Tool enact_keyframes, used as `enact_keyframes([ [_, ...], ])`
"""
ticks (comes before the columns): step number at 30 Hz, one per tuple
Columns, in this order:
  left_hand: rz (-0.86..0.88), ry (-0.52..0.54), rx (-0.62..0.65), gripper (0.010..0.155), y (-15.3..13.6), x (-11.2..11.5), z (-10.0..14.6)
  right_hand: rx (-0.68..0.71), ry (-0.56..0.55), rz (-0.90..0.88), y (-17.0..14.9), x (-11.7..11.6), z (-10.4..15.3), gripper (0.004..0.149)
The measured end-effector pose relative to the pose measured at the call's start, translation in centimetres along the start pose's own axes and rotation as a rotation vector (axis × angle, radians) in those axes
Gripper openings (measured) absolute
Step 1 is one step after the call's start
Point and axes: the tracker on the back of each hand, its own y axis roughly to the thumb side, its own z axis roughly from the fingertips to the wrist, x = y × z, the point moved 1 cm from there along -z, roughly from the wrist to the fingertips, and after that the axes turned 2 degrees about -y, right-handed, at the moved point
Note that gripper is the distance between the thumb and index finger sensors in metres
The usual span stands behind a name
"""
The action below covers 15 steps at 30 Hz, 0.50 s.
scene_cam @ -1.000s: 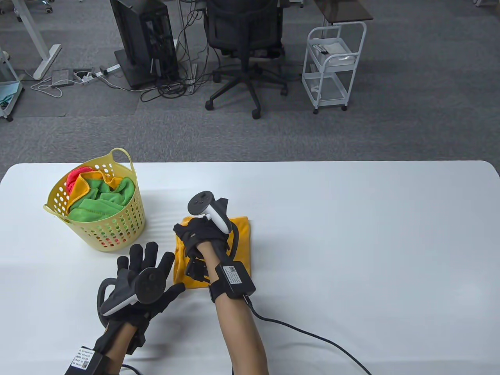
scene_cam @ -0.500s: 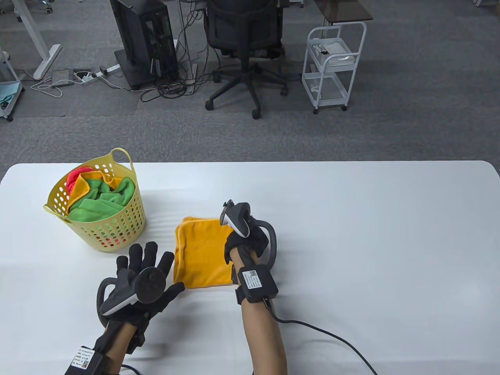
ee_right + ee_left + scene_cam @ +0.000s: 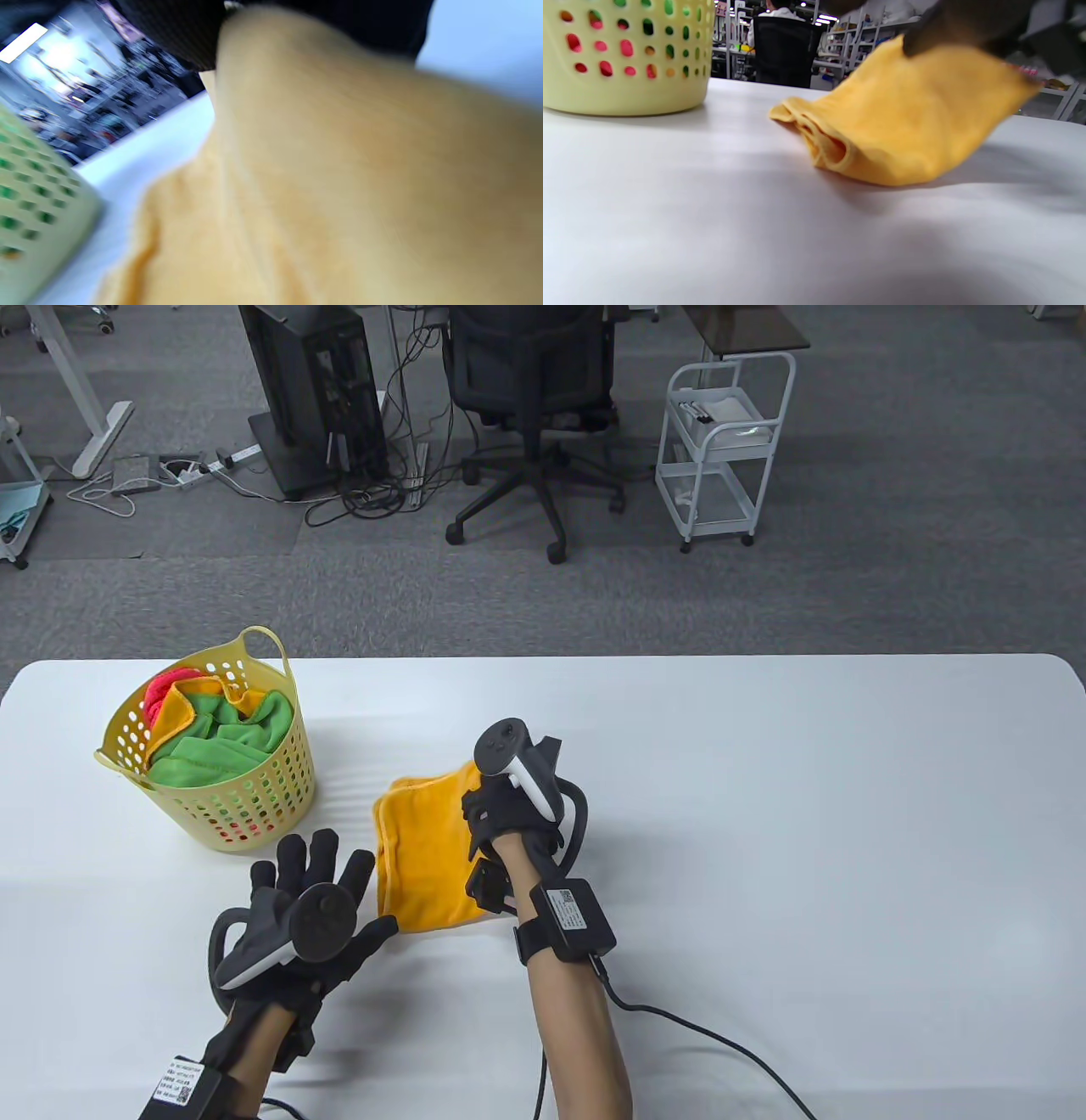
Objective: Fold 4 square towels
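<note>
The folded, plush orange square towel (image 3: 420, 857) lies on my smooth white worktop (image 3: 764, 814), its right edge lifted where my right hand (image 3: 501, 814) pinches it. My left hand (image 3: 314, 908) rests flat beside it, fingers (image 3: 310, 861) spread, near the perforated yellow plastic basket (image 3: 254, 806).

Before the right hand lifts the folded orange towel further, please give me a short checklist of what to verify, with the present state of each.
1. Right hand grips the orange towel at its right edge: ok.
2. Left edge of the towel on the table: ok, right side raised.
3. Fold layers stay together: cannot tell, the layers gape at the near corner.
4. Left hand flat, beside the towel: ok.
5. Basket apart from the towel: ok.
</note>
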Motion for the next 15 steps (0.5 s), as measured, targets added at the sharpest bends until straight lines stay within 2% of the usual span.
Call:
enact_keyframes([
  [4, 0.011, -0.016, 0.007, 0.084, -0.1, 0.2, -0.2, 0.068, -0.054, -0.023, 1.9, 2.4, 1.3, 0.052],
  [8, 0.017, -0.011, 0.004, 0.084, -0.4, 0.2, -0.3, 0.083, -0.100, 0.007, 2.7, 6.5, 2.3, 0.051],
  [12, 0.021, -0.014, 0.000, 0.085, -0.5, 0.1, -0.3, 0.058, -0.123, 0.045, 0.7, 11.7, 3.3, 0.051],
  [15, 0.025, -0.008, -0.005, 0.085, -0.5, 0.1, -0.2, 0.015, -0.144, 0.030, -2.5, 15.6, 4.2, 0.051],
])
